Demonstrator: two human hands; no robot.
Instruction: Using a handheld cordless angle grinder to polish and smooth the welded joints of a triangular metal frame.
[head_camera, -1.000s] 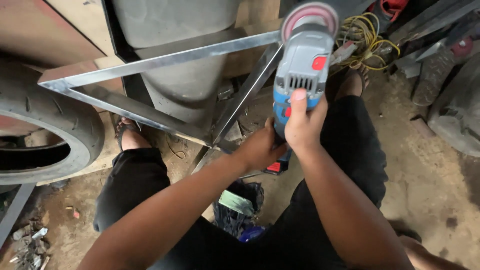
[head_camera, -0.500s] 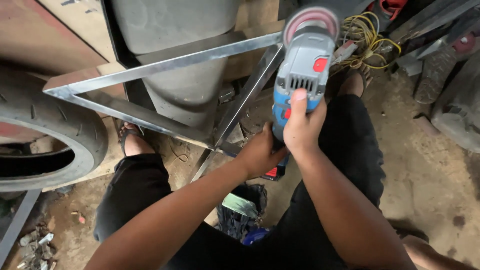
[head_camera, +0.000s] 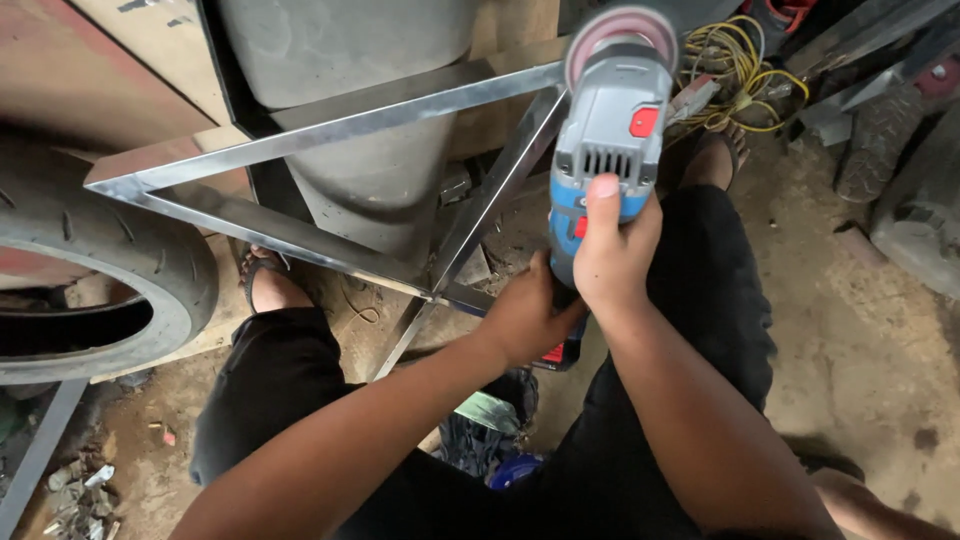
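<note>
**Both hands on the grinder at the frame's corner**

Here's the grinder (head_camera: 610, 140), grey and blue, sitting upper centre-right of the frame, its pinkish disc (head_camera: 622, 35) right at the top corner of the triangular metal frame (head_camera: 330, 130). Two hands on it, likely for steadiness. The right hand (head_camera: 608, 250) is wrapped closed around the body, thumb pressed flat up the back, forearm running in from the lower right. The left hand (head_camera: 525, 315) comes in from the lower left and is closed on the lower end of the tool, just under the right. The frame stretches toward the tyre (head_camera: 110, 270) at the left edge, leaning against a grey drum (head_camera: 350, 120) behind it. The person crouches over it, knees either side, sandalled foot (head_camera: 270, 285) on the dirt floor (head_camera: 860, 330). Yellow wire (head_camera: 735, 75) tangles at upper right.
</note>
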